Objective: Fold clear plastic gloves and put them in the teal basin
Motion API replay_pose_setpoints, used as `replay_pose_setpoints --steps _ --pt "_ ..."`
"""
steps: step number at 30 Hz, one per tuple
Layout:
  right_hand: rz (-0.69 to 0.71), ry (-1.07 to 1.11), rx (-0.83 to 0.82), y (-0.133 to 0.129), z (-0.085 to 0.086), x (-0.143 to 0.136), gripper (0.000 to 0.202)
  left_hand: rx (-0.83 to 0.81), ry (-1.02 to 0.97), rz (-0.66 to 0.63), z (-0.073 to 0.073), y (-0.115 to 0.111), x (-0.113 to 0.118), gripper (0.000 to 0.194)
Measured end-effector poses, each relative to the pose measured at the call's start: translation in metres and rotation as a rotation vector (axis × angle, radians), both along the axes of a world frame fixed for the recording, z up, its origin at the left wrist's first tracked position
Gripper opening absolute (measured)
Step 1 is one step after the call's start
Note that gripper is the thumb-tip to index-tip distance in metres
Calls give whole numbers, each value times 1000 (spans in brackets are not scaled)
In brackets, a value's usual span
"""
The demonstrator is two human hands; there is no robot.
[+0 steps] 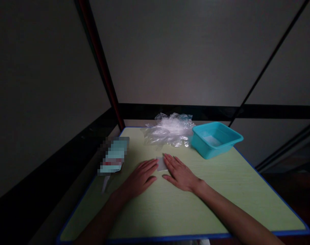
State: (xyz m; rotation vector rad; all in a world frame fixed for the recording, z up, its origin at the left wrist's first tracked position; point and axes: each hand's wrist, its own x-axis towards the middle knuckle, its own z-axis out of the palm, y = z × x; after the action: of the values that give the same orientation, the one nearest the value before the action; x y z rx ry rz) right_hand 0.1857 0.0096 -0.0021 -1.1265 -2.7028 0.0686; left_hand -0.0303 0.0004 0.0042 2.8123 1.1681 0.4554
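A small pale, flat square piece lies on the light green table near its middle. My left hand rests flat beside it, fingertips at its left edge and thumb apart. On the other side my right hand lies flat, its fingers over the right edge of the piece and its thumb spread below. Neither hand is closed around anything. The fingers partly hide the piece's sides.
Crumpled clear plastic bags lie at the table's back. A turquoise basin with something pale inside stands at the back right. A blurred-out pale green item is at the left edge. The table has a blue rim.
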Motion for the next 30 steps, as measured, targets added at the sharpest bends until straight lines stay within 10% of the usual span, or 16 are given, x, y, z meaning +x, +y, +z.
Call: replay_pose_setpoints --steps 30 --pt "-6 -31 -52 0 0 1 53 -73 39 24 -1 1 -12 42"
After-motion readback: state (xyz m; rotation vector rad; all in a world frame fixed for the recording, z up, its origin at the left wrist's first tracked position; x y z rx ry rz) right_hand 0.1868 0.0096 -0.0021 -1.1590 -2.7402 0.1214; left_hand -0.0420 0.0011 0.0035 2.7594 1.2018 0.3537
